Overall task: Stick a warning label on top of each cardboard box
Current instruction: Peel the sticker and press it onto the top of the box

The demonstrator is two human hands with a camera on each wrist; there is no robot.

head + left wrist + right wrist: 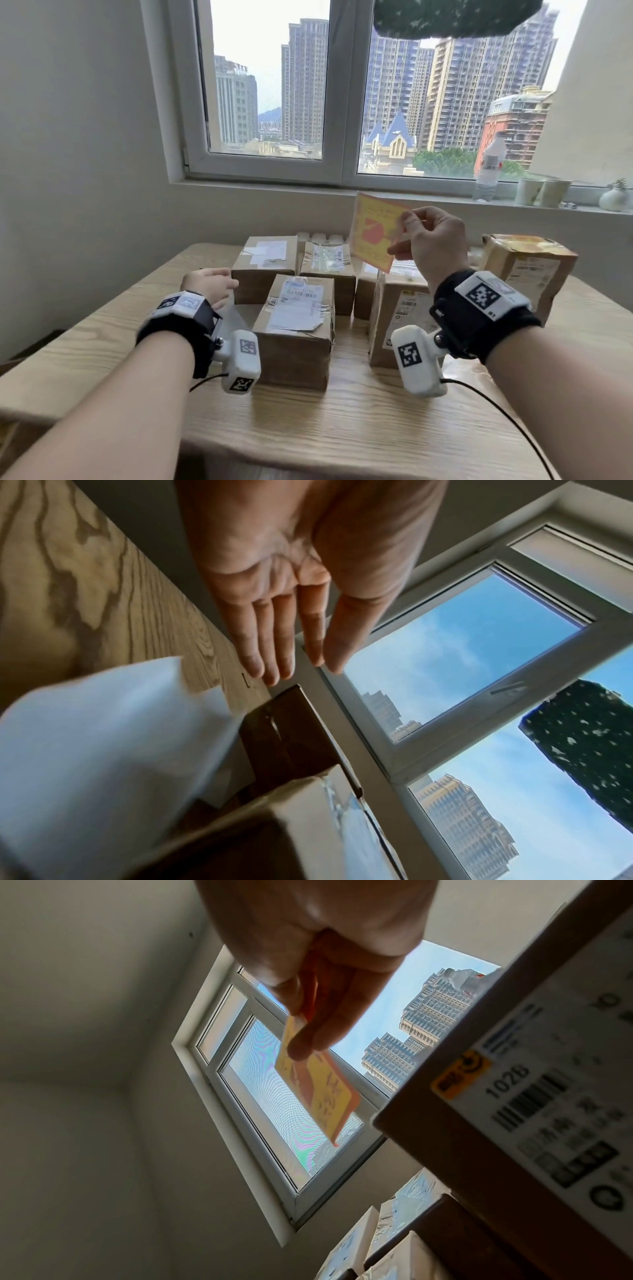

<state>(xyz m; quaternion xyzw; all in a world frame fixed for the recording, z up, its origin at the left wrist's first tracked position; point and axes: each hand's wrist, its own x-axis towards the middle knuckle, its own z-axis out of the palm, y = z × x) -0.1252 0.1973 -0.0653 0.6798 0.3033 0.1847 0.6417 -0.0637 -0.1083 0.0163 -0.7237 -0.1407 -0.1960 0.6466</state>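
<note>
Several cardboard boxes stand on the wooden table (102, 342). The nearest box (294, 329) carries a white shipping slip. A taller box (400, 308) stands to its right, and its printed side fills the right wrist view (534, 1096). My right hand (435, 243) is raised above the boxes and pinches a yellow and red warning label (376, 233) by its right edge; the label (318, 1085) hangs upright. My left hand (215, 284) hovers with straight fingers (281, 647) left of the back left box (263, 267), holding nothing. A white sheet (103, 737) blurs the left wrist view.
A window fills the wall behind the table. On the sill at the right stand a plastic bottle (489, 168), two paper cups (544, 192) and a small white vase (613, 198). Another large box (527, 270) sits at the table's far right. Wrist cables trail over the near table.
</note>
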